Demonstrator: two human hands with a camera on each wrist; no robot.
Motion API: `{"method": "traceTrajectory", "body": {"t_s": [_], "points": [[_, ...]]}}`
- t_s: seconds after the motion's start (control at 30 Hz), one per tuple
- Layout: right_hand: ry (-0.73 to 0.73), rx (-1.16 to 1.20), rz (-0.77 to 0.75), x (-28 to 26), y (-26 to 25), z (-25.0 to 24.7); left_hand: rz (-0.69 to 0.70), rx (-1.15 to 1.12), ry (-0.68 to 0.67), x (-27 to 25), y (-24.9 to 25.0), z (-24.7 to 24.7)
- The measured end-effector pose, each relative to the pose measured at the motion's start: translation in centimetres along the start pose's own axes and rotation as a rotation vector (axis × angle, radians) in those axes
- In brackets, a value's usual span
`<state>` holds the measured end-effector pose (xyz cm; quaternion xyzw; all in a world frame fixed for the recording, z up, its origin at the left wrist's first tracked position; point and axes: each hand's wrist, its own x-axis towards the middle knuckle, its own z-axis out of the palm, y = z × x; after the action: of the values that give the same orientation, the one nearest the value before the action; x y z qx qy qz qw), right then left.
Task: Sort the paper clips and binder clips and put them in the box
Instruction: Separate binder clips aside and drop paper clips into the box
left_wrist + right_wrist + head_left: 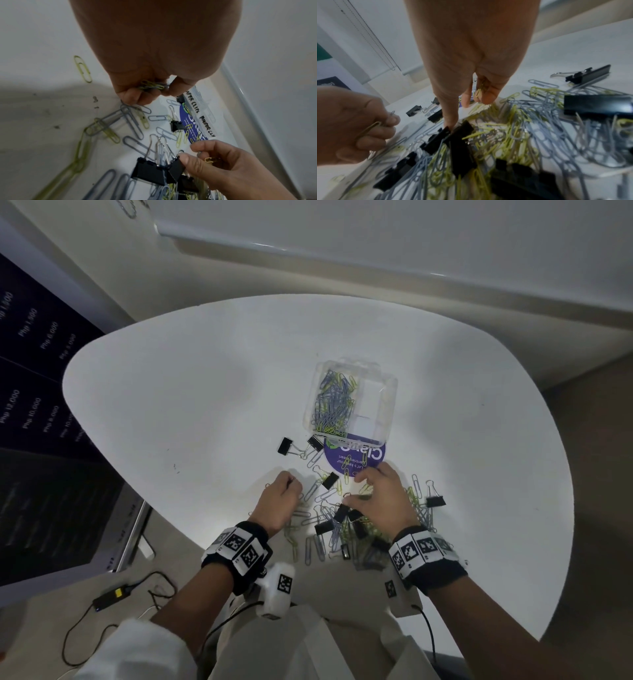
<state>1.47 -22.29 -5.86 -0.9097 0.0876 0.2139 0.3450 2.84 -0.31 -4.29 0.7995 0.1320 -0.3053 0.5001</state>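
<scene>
My left hand [281,501] is curled round a small bunch of paper clips [150,85], low over the table [171,405] at the left edge of the loose heap [346,525]. Black binder clips [149,174] lie tangled in the middle of it. My right hand [383,494] pinches a yellow paper clip [480,88] against its fingers, thumb touching a binder clip. The clear box [352,402] sits beyond, left compartment already full of paper clips. I should lift slowly, shaking off hooked neighbours, and keep paper clips on that side.
</scene>
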Motion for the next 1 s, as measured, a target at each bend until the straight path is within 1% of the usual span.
{"method": "traceTrajectory", "body": {"t_s": [0.07,0.1,0.17,0.3,0.4,0.47,0.5,0.53,0.6,0.67,0.73,0.87,1.0], "points": [[0.019,-0.017,-0.006,-0.1,-0.2,0.3,-0.003,-0.029,-0.012,0.0,0.0,0.1],[0.035,-0.031,-0.016,-0.2,-0.3,0.5,0.014,-0.009,-0.019,0.1,-0.2,0.2],[0.053,-0.059,-0.034,-0.2,-0.7,0.7,0.046,0.131,-0.043,0.2,-0.5,0.1],[0.032,-0.08,-0.03,0.0,-1.1,1.0,0.134,0.439,-0.032,-0.1,-0.6,-0.4],[0.052,0.027,-0.011,0.0,-1.1,0.7,0.162,0.621,-0.09,-0.1,-0.8,-1.3],[0.109,0.097,-0.019,-0.1,-1.0,0.4,0.189,0.698,-0.084,0.0,-1.2,-1.7],[0.147,0.115,-0.023,0.0,-0.9,0.3,0.228,0.725,-0.063,0.0,-1.3,-1.7],[0.177,0.125,-0.021,0.0,-0.7,0.3,0.261,0.741,-0.042,0.0,-1.5,-1.7],[0.198,0.131,-0.003,0.2,-0.5,0.2,0.267,0.697,-0.026,0.0,-1.7,-1.8],[0.175,0.138,0.006,0.3,-0.4,0.3,0.271,0.681,-0.03,0.1,-1.8,-1.7],[0.144,0.164,-0.015,0.4,-0.6,0.6,0.289,0.685,-0.032,0.3,-2.0,-1.7],[0.144,0.079,-0.087,0.9,-0.8,1.7,0.312,0.686,-0.085,0.9,-2.6,-1.4],[0.18,0.043,-0.079,1.1,-1.0,1.6,0.326,0.655,-0.116,0.8,-2.6,-1.1]]}}
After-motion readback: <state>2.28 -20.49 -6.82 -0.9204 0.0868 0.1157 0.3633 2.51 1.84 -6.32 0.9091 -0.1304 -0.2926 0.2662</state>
